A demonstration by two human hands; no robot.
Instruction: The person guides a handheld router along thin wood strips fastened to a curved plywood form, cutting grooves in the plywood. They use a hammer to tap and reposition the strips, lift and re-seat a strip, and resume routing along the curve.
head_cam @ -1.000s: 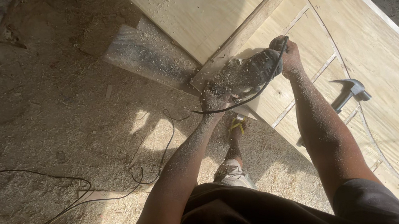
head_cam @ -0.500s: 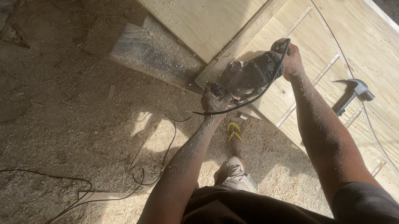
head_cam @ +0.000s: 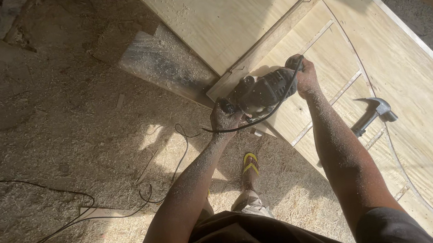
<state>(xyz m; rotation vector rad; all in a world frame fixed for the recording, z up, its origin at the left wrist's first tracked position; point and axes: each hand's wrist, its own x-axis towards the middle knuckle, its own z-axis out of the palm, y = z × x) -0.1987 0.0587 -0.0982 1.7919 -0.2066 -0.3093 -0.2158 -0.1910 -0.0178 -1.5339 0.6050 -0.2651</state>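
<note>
Both hands hold a dusty black corded power tool (head_cam: 264, 90) over the near edge of a large pale plywood sheet (head_cam: 422, 114). My left hand (head_cam: 225, 120) grips its near end, where the black cord (head_cam: 177, 158) leaves. My right hand (head_cam: 305, 78) grips its far end. The tool sits against a long wooden strip (head_cam: 277, 32) lying diagonally on the plywood. Both forearms are speckled with sawdust.
A claw hammer (head_cam: 372, 113) lies on the plywood right of my right arm. Sawdust covers the ground; cords trail across it at the left (head_cam: 47, 211). A grey board (head_cam: 164, 67) sticks out under the plywood. My foot in a yellow-strapped sandal (head_cam: 250, 165) stands below the tool.
The tool and both hands have shifted slightly along the wooden strip near the sheet's edge. The view has moved a little. The hammer stays where it was.
</note>
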